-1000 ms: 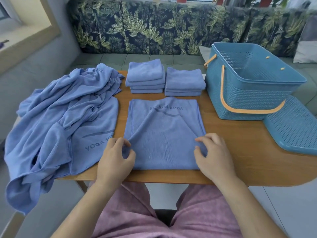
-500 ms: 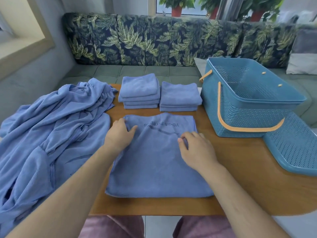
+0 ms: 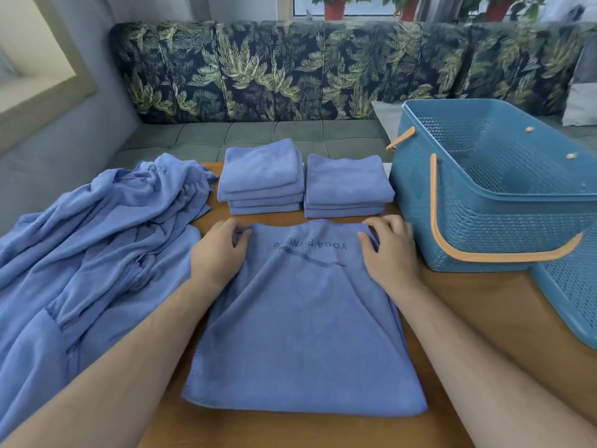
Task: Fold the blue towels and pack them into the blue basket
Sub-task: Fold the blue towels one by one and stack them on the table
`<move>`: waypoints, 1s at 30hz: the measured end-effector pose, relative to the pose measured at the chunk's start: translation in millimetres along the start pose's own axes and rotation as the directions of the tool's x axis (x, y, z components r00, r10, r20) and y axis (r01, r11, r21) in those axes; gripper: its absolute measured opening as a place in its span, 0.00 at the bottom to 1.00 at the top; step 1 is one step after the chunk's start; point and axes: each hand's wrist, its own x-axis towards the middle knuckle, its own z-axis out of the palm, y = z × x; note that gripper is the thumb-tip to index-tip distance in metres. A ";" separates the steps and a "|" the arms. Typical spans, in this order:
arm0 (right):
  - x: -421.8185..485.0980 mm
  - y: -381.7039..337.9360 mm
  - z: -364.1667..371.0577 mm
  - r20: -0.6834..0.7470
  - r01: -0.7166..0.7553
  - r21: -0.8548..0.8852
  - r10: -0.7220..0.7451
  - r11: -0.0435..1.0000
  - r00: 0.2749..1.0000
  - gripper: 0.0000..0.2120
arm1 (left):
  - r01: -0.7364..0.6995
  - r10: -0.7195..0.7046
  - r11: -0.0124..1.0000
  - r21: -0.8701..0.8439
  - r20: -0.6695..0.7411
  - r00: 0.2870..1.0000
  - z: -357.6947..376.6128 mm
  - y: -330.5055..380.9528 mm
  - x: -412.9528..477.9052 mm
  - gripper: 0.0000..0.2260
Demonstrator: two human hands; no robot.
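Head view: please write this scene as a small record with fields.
flat towel: on table, printed side up
left hand: fingers grip its far left corner
right hand: fingers grip its far right corner
folded: left stack and right stack, side by side behind it
unfolded pile: left of it
blue basket: right, no towel seen inside
lid: off, beside basket

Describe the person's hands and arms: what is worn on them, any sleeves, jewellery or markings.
The left hand and the right hand are bare: no gloves, and no rings show. The left forearm and the right forearm are uncovered as well, with no sleeve, watch, bracelet or marking in view down to the picture's lower edge.
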 end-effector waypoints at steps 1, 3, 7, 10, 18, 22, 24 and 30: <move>-1.0 -1.0 -2.6 -0.067 0.047 0.032 -0.045 0.998 0.997 0.06 | -0.025 0.024 0.999 -0.023 -0.023 0.999 1.4 -0.3 -1.4 0.05; -3.7 -5.7 -8.8 -0.160 0.115 0.093 -0.099 0.989 0.982 0.04 | -0.083 0.075 0.990 -0.115 -0.069 0.995 2.5 -3.0 -0.7 0.05; -10.1 -15.7 -16.6 -0.046 -0.029 0.264 0.043 0.964 0.998 0.02 | -0.094 0.057 0.967 -0.239 -0.155 0.986 -0.6 -7.3 2.5 0.07; -10.6 -16.1 -14.4 0.014 -0.143 0.158 0.143 0.977 0.990 0.03 | 0.003 -0.033 0.959 -0.285 -0.102 0.994 0.1 -5.8 1.4 0.07; -5.3 -10.3 0.7 0.023 -0.091 -0.105 0.094 0.990 0.995 0.07 | -0.066 0.062 0.996 -0.060 -0.072 0.995 11.4 -15.8 8.9 0.04; -3.5 -4.9 4.1 0.024 -0.038 -0.111 0.041 0.993 0.999 0.03 | -0.138 0.139 0.990 0.021 -0.041 0.989 12.0 -18.9 11.5 0.10; -3.4 -6.0 3.2 -0.033 0.014 -0.065 -0.016 0.998 0.999 0.03 | -0.136 0.136 0.991 -0.002 -0.048 0.990 10.1 -19.3 12.6 0.10; -6.9 -10.6 -5.0 -0.163 0.108 0.091 -0.092 0.990 0.982 0.03 | -0.122 0.074 0.944 -0.305 -0.165 0.984 -5.2 -0.9 -1.6 0.05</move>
